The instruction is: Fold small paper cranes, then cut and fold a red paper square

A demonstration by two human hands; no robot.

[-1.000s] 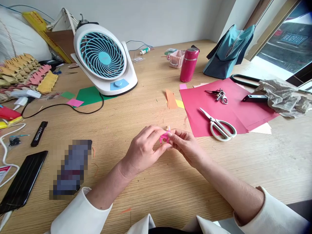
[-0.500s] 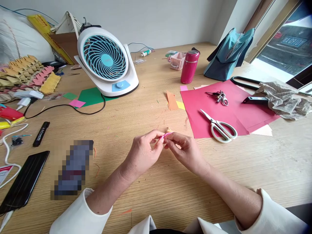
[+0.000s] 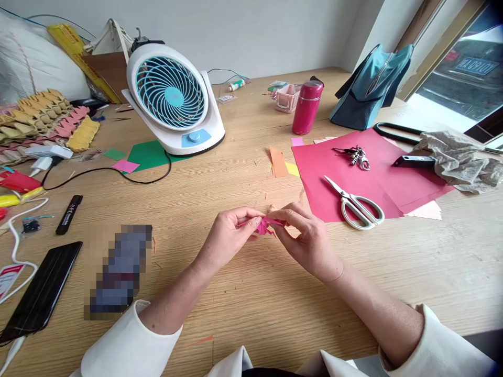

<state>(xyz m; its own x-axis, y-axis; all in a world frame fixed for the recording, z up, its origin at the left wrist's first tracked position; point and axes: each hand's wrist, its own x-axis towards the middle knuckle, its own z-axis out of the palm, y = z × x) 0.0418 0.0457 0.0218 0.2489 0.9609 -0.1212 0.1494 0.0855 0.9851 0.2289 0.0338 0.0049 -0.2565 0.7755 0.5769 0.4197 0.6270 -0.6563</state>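
Note:
A small piece of folded magenta paper [image 3: 262, 226] with thin pointed strips is held between my two hands above the wooden table. My left hand [image 3: 232, 234] pinches its left side between thumb and fingers. On the right, my right hand [image 3: 304, 235] grips a thin strip of the same paper with thumb and fingertips. Parts of the paper are hidden behind the fingers. Just beyond the hands lies a tiny tan scrap [image 3: 271, 208]. White-handled scissors [image 3: 353, 207] rest to the right on red paper sheets [image 3: 326, 157].
A white fan [image 3: 173, 99] stands at the back left, its black cord [image 3: 145, 181] running left. A magenta flask [image 3: 307, 108] and a blue bag [image 3: 367, 89] are at the back. Keys [image 3: 357, 157] lie on the red paper. Orange paper [image 3: 279, 162] lies ahead; a black marker [image 3: 69, 214] at left.
My hands have moved slightly apart, and the right hand has turned. More of the magenta paper, with its spread thin points, now shows between the fingers. The view has shifted slightly.

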